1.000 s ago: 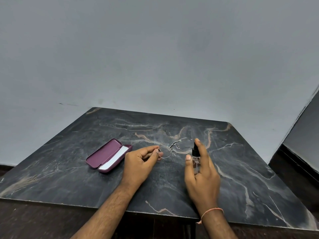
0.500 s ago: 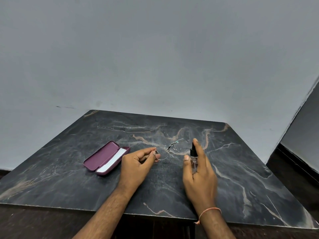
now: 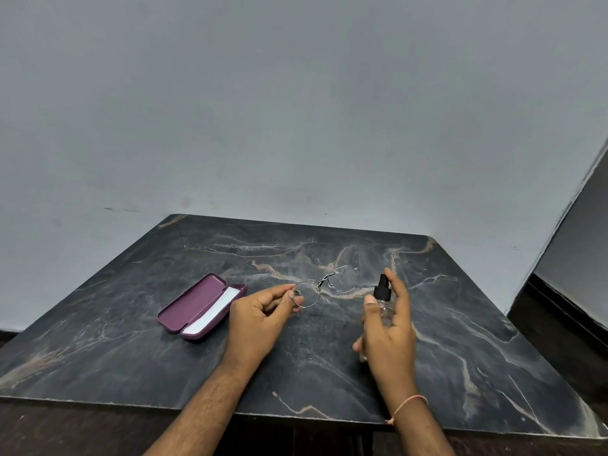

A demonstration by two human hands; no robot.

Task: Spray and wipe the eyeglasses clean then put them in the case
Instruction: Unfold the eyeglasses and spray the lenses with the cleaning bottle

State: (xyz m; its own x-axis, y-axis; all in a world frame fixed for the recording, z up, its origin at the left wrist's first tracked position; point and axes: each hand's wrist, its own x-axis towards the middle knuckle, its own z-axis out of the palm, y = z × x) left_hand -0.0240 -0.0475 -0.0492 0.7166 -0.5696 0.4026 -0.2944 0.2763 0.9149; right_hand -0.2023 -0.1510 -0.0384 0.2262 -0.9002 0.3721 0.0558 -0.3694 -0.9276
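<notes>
Thin wire-rimmed eyeglasses (image 3: 329,284) hover just above the dark marble table (image 3: 131,340), pinched at the near lens rim by my left hand (image 3: 260,317). My right hand (image 3: 388,330) grips a small clear spray bottle (image 3: 382,297) with a black nozzle, upright, index finger beside the nozzle top, right of the glasses. A maroon eyeglass case (image 3: 200,306) lies open to the left of my left hand, with a white cloth (image 3: 214,312) inside its lower half.
A plain grey wall rises behind the table. A dark floor and a wall corner sit to the right. The table's front edge is close to my forearms.
The glasses and my left hand stay in nearly the same place. My right hand with the bottle has shifted slightly right, away from the glasses.
</notes>
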